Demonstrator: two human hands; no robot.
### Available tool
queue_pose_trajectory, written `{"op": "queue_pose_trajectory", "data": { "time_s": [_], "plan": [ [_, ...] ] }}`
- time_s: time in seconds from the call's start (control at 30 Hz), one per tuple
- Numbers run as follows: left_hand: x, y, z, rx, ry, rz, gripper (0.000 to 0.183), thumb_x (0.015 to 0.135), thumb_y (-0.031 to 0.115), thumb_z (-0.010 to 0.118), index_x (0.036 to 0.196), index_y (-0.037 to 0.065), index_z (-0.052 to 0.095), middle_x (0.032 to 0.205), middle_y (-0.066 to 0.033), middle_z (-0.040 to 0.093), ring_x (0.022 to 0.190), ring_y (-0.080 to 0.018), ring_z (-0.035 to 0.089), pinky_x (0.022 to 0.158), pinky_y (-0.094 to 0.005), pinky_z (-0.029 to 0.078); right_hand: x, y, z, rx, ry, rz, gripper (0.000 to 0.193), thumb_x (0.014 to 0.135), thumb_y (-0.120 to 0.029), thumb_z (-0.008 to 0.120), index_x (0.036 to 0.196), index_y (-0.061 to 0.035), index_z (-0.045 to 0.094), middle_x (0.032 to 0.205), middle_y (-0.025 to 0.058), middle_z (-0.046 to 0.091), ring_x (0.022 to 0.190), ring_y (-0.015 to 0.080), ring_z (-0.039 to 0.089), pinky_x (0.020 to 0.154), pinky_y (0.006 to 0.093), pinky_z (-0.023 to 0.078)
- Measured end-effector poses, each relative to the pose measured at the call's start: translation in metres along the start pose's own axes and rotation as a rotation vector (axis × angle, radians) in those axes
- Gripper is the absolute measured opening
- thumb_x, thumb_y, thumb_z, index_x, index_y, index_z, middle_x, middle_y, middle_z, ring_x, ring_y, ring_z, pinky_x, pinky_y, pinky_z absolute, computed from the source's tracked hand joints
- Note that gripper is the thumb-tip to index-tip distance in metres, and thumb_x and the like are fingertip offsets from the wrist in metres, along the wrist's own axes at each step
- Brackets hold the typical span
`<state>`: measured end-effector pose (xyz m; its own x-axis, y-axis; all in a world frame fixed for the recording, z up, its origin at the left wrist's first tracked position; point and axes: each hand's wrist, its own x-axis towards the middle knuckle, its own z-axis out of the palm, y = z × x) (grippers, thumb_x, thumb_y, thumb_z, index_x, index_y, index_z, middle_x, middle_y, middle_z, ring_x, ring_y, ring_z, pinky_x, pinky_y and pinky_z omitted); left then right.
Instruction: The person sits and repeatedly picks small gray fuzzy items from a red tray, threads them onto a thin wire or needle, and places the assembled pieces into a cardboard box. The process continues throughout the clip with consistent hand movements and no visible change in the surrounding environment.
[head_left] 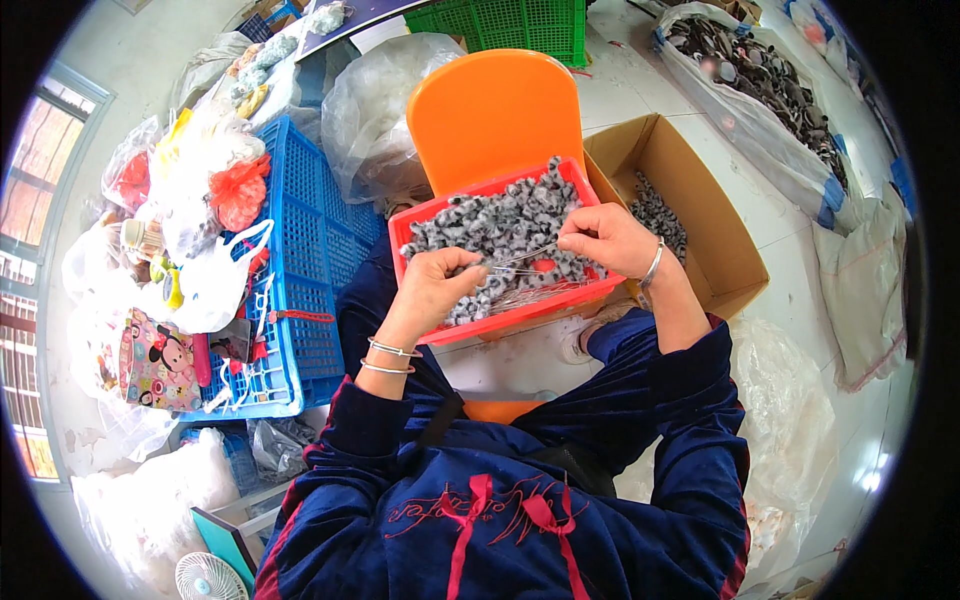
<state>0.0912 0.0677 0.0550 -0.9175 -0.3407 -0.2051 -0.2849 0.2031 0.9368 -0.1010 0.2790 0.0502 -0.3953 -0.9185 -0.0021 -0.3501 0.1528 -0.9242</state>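
Observation:
Above a red tray, my left hand is closed in a pinch on thin, pale wire-like strands. To its right, my right hand pinches the other end of a thin strand stretched between the two hands. The tray holds a heap of small fluffy grey-and-black pieces. Along its near side lies a bundle of thin whitish strands. A small red piece shows just below the stretched strand. Whether a fluffy piece is between my left fingertips, I cannot make out.
The tray rests on an orange chair. Right of it, an open cardboard box holds more fluffy pieces. Blue crates piled with bags stand at left. Large sacks lie at far right, and a green crate stands behind the chair.

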Motion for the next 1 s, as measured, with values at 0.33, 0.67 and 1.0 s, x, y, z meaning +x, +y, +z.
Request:
{"op": "queue_pose_trajectory", "data": {
  "time_s": [0.33, 0.67, 1.0],
  "plan": [
    [0.0, 0.002, 0.024, 0.081, -0.104, 0.063, 0.02, 0.085, 0.011, 0.067, 0.095, -0.006, 0.069, 0.073, -0.0054, 0.067, 0.066, -0.0087, 0.061, 0.062, -0.0251, 0.05, 0.01, -0.009, 0.047, -0.151, -0.015, -0.233, 0.014, 0.084, -0.015, 0.065, 0.083, -0.0017, 0.066, 0.072, 0.0141, 0.063, 0.066, 0.0291, 0.062, 0.06, 0.036, 0.048],
    [-0.003, 0.013, 0.024, 0.065, -0.126, 0.003, 0.023, 0.088, 0.015, 0.064, 0.097, -0.006, 0.068, 0.071, -0.0032, 0.064, 0.067, -0.0055, 0.056, 0.062, -0.0234, 0.047, 0.008, -0.006, 0.034, 0.004, -0.04, -0.148, 0.013, 0.089, -0.011, 0.063, 0.089, 0.0007, 0.067, 0.076, 0.0057, 0.064, 0.066, 0.0117, 0.056, 0.062, 0.0272, 0.046],
    [0.0, -0.001, 0.025, 0.049, -0.088, 0.036, 0.02, 0.088, 0.014, 0.062, 0.089, -0.005, 0.067, 0.072, -0.0043, 0.066, 0.066, -0.0086, 0.06, 0.062, -0.0249, 0.05, 0.011, -0.006, 0.052, -0.147, 0.012, -0.211, 0.014, 0.087, -0.015, 0.061, 0.086, -0.0007, 0.065, 0.077, 0.014, 0.065, 0.07, 0.0264, 0.064, 0.063, 0.0355, 0.049]
  ]
}}
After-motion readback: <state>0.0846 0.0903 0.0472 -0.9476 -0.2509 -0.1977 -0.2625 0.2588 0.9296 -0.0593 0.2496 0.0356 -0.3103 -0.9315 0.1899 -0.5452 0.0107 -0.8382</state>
